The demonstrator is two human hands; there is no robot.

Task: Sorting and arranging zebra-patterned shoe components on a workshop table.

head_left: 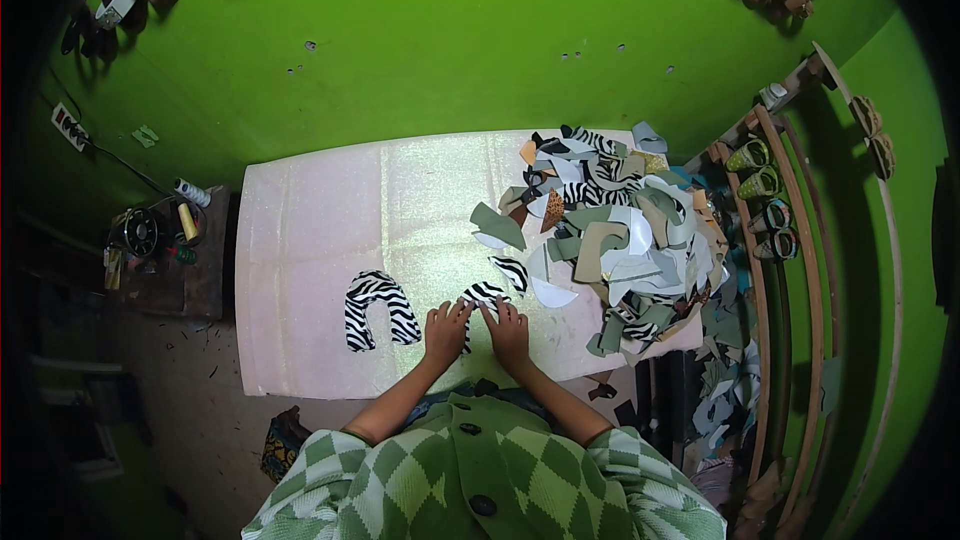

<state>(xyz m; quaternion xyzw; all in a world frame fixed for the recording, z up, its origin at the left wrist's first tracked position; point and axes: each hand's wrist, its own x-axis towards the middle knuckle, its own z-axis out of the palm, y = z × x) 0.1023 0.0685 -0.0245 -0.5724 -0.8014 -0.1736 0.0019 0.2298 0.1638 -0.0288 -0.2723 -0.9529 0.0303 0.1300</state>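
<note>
Left hand [445, 333] and right hand [509, 332], fingers bent and slightly open, touched a zebra-striped piece [487, 292] at twelve o'clock; any pinch couldn't be told. A striped arch [378, 285] lay at nine o'clock, piled scraps [640, 240] at two.

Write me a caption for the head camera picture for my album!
Left hand and right hand touch a zebra-striped piece near a heap of scraps.

Striped black-and-white piece [486, 291], green wall [450, 50]
</note>
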